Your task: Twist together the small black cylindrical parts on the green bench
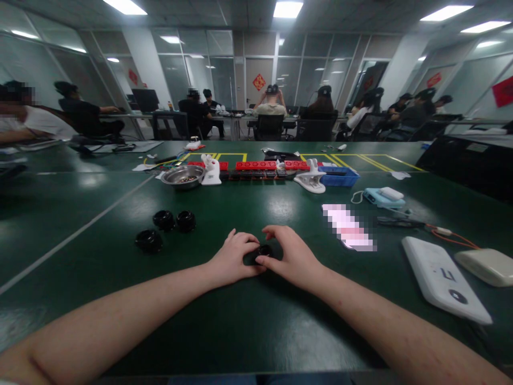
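Observation:
Between my two hands, low over the green table point(160, 299), is a small black round part point(263, 251). My left hand point(237, 258) curls round its left side, with the thumb at its near edge. From the right, my right hand point(289, 255) grips the same part, its thumb on the near rim and its index finger arched above. The fingers hide much of the part. Three similar black parts stand to the left: one point(163, 220) beside another point(186, 221), and a third point(148, 241) nearer to me.
Farther back stand a metal bowl point(183, 177), red power strips point(255, 166), a white clamp stand point(311, 177) and a blue tray point(340, 176). At right lie a blurred phone point(348, 227), a white device point(446, 279) and cables. Several people sit beyond.

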Demonstrator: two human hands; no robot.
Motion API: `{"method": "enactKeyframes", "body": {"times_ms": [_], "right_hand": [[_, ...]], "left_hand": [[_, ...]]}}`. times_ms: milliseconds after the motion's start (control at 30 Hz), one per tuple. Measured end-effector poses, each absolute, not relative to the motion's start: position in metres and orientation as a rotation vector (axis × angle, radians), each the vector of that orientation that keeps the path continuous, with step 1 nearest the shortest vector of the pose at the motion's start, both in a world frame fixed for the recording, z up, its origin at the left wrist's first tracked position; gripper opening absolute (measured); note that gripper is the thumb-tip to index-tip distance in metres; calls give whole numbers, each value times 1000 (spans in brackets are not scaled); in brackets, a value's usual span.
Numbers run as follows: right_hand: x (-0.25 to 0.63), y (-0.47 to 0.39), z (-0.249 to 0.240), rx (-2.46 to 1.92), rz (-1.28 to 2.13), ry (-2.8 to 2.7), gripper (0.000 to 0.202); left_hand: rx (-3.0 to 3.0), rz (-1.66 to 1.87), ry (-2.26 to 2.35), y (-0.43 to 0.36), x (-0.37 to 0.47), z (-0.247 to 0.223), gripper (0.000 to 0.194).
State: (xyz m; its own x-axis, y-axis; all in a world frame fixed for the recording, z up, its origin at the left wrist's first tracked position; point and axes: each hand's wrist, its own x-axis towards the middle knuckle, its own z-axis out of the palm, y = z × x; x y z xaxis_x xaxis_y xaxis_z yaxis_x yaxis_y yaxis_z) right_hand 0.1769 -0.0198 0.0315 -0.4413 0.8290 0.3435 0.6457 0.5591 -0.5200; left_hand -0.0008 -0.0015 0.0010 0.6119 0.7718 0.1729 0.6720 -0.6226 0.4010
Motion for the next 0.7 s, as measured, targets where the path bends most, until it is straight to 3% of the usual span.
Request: {"method": "enactKeyframes", "body": {"times_ms": [167, 333, 600, 700], "right_hand": [[177, -21, 34, -1124, 486, -2265, 36], [179, -23, 32, -990, 567, -2279, 52], [175, -22, 33, -1164, 451, -2241, 35], [177, -25, 36, -1020, 540, -2310, 43]], "left_hand": [[2534, 481, 1176, 0, -1, 0, 35], [2530, 469, 1182, 0, -1, 0, 35], [2528, 469, 1169, -1, -1, 2, 33], [2527, 460, 1181, -1, -1, 2, 38]]}}
